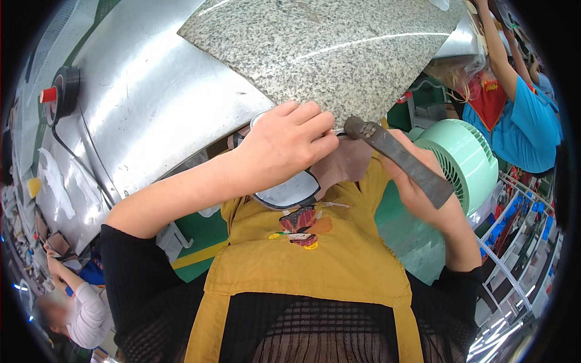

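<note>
My left hand (pixel 287 142) is closed, its curled fingers pressing a brownish-pink piece (pixel 345 162) against the near corner of a speckled stone slab (pixel 339 66). The piece looks like a shoe upper. Below the hand hangs a white-lined part of it (pixel 289 190) with black edging; the hand hides much of the rest. In my right hand (pixel 417 187) is a hammer (pixel 405 158) with a long dark metal head. Its round face is beside my left fingertips, at the slab's edge. My fist and the head hide the handle.
A shiny metal table (pixel 151 91) lies under the slab, with a black device with a red knob (pixel 54 94) on it. A green fan (pixel 457 160) stands right of my right hand. A co-worker in blue (pixel 526 127) is at the far right, another person (pixel 88 314) at the lower left.
</note>
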A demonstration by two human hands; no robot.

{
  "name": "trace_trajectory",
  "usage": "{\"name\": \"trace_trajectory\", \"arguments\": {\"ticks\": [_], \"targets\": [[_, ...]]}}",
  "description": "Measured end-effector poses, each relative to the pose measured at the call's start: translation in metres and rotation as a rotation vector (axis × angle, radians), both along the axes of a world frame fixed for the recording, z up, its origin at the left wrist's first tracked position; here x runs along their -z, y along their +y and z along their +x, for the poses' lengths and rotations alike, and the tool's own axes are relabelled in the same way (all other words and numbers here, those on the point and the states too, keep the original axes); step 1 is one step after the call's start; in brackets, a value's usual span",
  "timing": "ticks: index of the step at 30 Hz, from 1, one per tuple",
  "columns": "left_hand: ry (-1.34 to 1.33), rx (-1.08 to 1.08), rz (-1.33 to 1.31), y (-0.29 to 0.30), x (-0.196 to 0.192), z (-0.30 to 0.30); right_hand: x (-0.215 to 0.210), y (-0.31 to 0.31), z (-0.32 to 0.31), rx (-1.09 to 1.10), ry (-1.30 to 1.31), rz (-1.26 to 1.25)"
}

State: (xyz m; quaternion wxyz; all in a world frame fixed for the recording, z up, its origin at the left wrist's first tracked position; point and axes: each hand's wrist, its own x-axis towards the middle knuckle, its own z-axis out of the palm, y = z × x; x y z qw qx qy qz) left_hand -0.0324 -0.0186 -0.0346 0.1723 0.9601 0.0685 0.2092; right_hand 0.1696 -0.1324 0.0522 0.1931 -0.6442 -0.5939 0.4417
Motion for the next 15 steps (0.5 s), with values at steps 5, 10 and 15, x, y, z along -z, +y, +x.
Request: {"name": "trace_trajectory", "arguments": {"ticks": [5,10,15], "targets": [[-0.004,0.001,0.048,-0.001,0.002,-0.002,-0.006,0.003,-0.002,-0.018,0.03,0.151],[-0.015,0.005,0.058,0.0,0.0,-0.003,-0.002,0.003,-0.002,-0.013,0.021,0.038],[-0.044,-0.058,0.092,-0.004,0.006,-0.004,-0.006,0.007,-0.008,-0.073,-0.031,0.129]]}}
